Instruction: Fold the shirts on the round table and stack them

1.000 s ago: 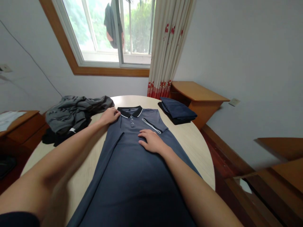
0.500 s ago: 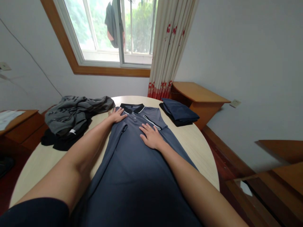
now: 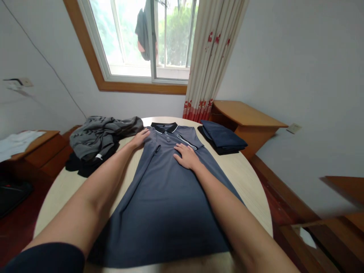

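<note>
A dark grey polo shirt (image 3: 167,197) with a black collar and a white-trimmed chest pocket lies flat along the round wooden table (image 3: 253,189), sides folded in. My left hand (image 3: 140,138) rests flat on its left shoulder, fingers stretched toward the collar. My right hand (image 3: 186,156) lies flat and open on the chest, just below the pocket. Neither hand holds anything.
A crumpled grey garment (image 3: 99,134) sits on a black one at the table's back left. A folded navy stack (image 3: 223,137) lies at the back right. Behind stand a wooden side table (image 3: 247,115), a curtain (image 3: 213,57) and a window.
The left hand has gone from curled at the collar to flat on the shoulder. The right hand has slid a little up the chest. The view has shifted, so the shirt's hem now shows.
</note>
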### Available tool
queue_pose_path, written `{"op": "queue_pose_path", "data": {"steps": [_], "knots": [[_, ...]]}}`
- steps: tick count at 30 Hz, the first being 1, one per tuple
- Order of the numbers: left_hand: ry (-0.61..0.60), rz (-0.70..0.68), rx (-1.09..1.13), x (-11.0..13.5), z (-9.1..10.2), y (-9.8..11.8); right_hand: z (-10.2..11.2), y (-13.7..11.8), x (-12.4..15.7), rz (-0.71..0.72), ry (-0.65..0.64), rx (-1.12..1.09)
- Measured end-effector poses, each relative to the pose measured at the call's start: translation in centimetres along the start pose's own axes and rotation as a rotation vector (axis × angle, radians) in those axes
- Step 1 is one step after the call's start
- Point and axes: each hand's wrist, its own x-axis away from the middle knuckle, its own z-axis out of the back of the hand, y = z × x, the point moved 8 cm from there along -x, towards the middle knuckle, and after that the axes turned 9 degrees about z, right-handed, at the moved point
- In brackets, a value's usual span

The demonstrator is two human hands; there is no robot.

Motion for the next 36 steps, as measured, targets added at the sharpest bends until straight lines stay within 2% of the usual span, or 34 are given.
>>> {"op": "queue_pose_path", "data": {"steps": [3,7,10,14,17,23,30,33,36], "knots": [[-0.069,-0.018,0.009,5.0,0.5,-0.2,1.0,-0.7,0.5,-0.021,0.056,0.110],[-0.113,0.019,-0.018,12.6,1.1,-0.3,2.1,-2.7,2.0,-0.042,0.035,0.280],[-0.103,0.071,-0.243,17.4,1.5,0.4,2.5,-4.8,3.7,-0.037,-0.004,0.271],[-0.230,0.169,-0.630,22.6,0.9,1.7,2.6,-7.8,6.2,-0.042,-0.084,0.142],[-0.269,0.233,-0.718,25.9,0.6,2.5,2.8,-9.4,7.9,-0.032,-0.096,0.039],[-0.346,0.334,-0.698,31.5,-0.2,3.2,2.6,-10.5,9.7,0.024,-0.092,-0.191],[-0.344,0.136,-0.498,34.9,-4.6,7.7,-0.1,-13.1,8.9,0.144,-0.086,-0.736],[-0.383,0.133,-0.451,36.4,-6.4,8.2,-0.8,-13.9,8.9,0.153,-0.119,-0.877],[-0.432,0.136,-0.429,37.9,-7.1,8.2,-0.9,-14.4,9.2,0.147,-0.184,-0.922]]}}
